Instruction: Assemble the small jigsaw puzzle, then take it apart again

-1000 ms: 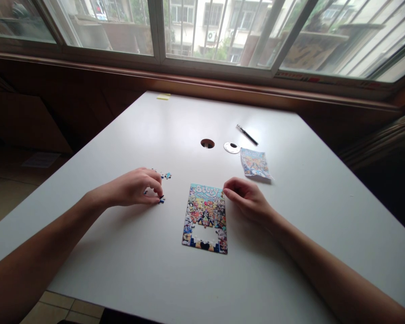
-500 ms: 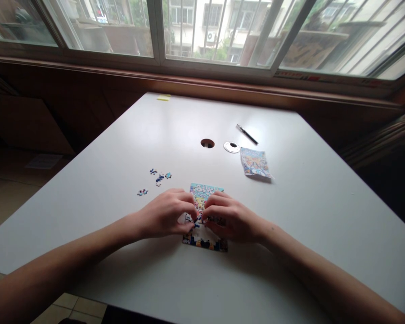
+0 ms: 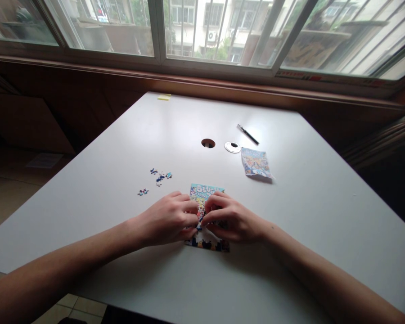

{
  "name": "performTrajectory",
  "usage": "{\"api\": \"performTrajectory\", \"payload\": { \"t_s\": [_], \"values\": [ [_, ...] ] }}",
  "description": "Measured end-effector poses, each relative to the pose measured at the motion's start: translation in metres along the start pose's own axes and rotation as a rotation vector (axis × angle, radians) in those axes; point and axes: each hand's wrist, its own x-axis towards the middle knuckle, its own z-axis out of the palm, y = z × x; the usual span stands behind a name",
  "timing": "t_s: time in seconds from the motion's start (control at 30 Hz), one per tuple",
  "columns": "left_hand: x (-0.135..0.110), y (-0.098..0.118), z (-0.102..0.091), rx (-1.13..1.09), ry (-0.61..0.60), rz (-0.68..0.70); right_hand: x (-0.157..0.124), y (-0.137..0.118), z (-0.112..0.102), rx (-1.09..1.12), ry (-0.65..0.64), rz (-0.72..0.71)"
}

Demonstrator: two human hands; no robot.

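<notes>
A colourful jigsaw puzzle (image 3: 207,189) lies flat near the front of the white table, its lower middle showing a pale gap. My left hand (image 3: 173,217) rests over its left edge, fingers curled and pinching a small dark puzzle piece (image 3: 199,229) beside the gap. From the other side my right hand (image 3: 234,217) reaches over the puzzle, fingers bent and thumb close to the index finger. Whatever those right fingertips hold, if anything, is hidden. Both hands' fingertips nearly meet over the puzzle's middle. Left of it lie several loose puzzle pieces (image 3: 159,179), with one piece (image 3: 142,192) apart from the others.
On the white table (image 3: 121,148) are a printed wrapper (image 3: 256,163), a pen (image 3: 248,134), a round cover (image 3: 232,147) and an open cable hole (image 3: 208,143). A yellow sticky note (image 3: 164,97) is at the far edge, below the window (image 3: 216,67).
My left hand has lowered slightly toward me and its fingers have closed further, with the pinched piece lower and to the right. My right hand has barely shifted.
</notes>
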Motion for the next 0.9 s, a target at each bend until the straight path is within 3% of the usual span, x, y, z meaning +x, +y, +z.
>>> {"api": "performTrajectory", "payload": {
  "t_s": [0.4, 0.73, 0.9],
  "values": [
    [-0.003, -0.002, 0.004, -0.021, -0.018, 0.001, 0.001, -0.002, -0.002, 0.024, -0.022, 0.031],
    [0.0, 0.003, -0.005, 0.025, -0.045, 0.047, 0.0, 0.0, 0.002, -0.035, -0.007, 0.004],
    [0.001, 0.001, -0.011, 0.003, -0.055, 0.065, -0.001, 0.0, -0.003, 0.211, 0.064, 0.039]
  ]
}}
